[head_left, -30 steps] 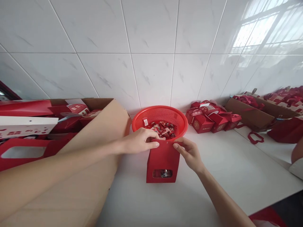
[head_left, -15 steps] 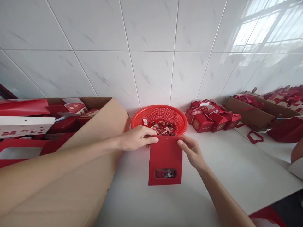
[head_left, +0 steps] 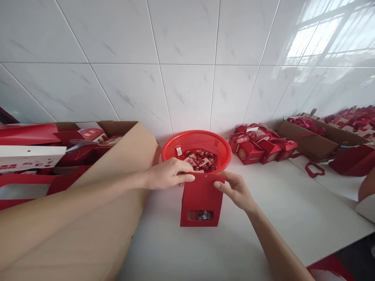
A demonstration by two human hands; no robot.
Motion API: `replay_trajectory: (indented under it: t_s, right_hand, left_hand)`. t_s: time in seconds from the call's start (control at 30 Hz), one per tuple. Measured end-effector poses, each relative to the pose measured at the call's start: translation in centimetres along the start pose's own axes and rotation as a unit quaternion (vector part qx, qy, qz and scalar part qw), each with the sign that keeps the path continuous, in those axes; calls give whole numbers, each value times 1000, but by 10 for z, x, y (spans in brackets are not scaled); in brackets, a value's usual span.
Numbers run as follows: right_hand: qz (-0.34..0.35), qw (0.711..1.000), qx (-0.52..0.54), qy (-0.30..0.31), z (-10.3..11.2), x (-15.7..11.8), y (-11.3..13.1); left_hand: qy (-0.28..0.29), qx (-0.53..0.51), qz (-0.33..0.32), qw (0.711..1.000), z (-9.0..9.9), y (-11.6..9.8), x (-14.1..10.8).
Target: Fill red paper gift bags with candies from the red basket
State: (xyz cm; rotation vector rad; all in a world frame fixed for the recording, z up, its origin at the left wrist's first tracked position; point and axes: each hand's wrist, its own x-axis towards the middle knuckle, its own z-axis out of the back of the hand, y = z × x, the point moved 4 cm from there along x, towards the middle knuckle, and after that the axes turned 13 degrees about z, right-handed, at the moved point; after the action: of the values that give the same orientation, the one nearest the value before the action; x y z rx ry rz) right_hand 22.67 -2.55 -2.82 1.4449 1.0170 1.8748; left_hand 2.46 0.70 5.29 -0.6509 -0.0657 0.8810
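Note:
A flat-fronted red paper bag [head_left: 201, 197] stands upright on the white table, with wrapped pieces showing through the small window low on its front. My left hand [head_left: 170, 174] pinches its top left edge, thumb in front and fingers behind. At the top right edge, my right hand [head_left: 236, 190] grips it with the thumb across the front. Just behind the bag sits a red mesh basket [head_left: 222, 150] holding several wrapped candies [head_left: 202, 158].
On the left, a large cardboard box [head_left: 117, 187] holds red packages. Several small red boxes [head_left: 250, 153] are grouped right of the basket. Farther right are another cardboard box [head_left: 304, 142], a red ribbon loop [head_left: 315, 170] and part of a person's arm [head_left: 366, 187].
The bag's lower part has shifted slightly left and its top sits a little lower, uncovering more of the candies. My right thumb has slid inward over the bag's front.

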Motion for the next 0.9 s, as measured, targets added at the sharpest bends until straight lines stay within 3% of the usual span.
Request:
replay_trajectory:
  t_s: [0.17,0.27,0.33,0.4,0.5,0.57,0.63,0.7,0.77,0.9]
  right_hand:
    - [32,994,-105,15,3,-3,8]
    - [11,993,-119,22,22,-7,9]
    - [1,989,-144,-36,52,-13,10]
    - [-3,971,-176,-159,94,-24,12]
    - [1,905,-236,-354,162,-47,18]
    - [-2,836,-283,-470,202,-63,24]
    - [-18,765,-336,-549,234,-77,29]
    - [-51,713,-380,-587,259,-86,30]
    - [-103,691,-409,-587,277,-89,26]
    - [-159,693,-400,-578,295,-88,14]
  left_hand:
    - [28,55,-23,998,-9,-3,-1]
    - [50,83,-12,995,-13,-6,-4]
    - [60,105,8,993,-15,-5,-7]
    - [75,142,20,987,-17,-2,-9]
    - [116,205,35,971,-21,3,-11]
    - [134,230,45,963,-23,4,-12]
    - [138,244,50,959,-24,3,-12]
    - [141,253,54,956,-25,1,-12]
    - [145,260,58,953,-27,1,-13]
    - [152,275,64,947,-29,3,-13]
